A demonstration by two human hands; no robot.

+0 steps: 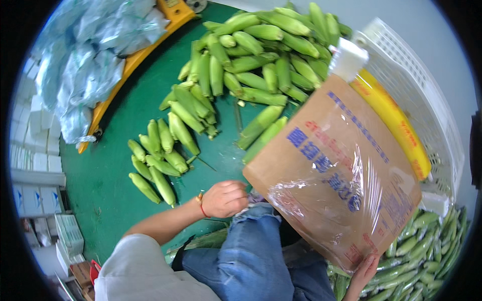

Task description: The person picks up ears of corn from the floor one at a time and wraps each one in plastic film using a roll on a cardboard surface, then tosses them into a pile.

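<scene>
A brown cardboard panel (286, 158) bearing blue and red writing slopes across my right side. Clear plastic film (361, 188) lies wrinkled and shiny over its lower part. My right hand (365, 271) grips the panel's bottom corner, fingers partly hidden. Just above my jeans-clad knee (256, 240), my left hand (228, 198) is curled near the panel's left edge; whether it holds anything is unclear. Husked green corn ears (260, 124) lie on the floor beyond the panel. A smaller group of corn ears (162, 154) lies ahead of my left hand.
A large corn pile (256, 56) spreads across the green floor (124, 169). Top left, an orange cart frame (128, 77) carries pale plastic bags (90, 64). A white perforated crate (418, 60) and a yellow printed item (399, 128) stand behind the panel. Film-wrapped corn (410, 263) fills the bottom right.
</scene>
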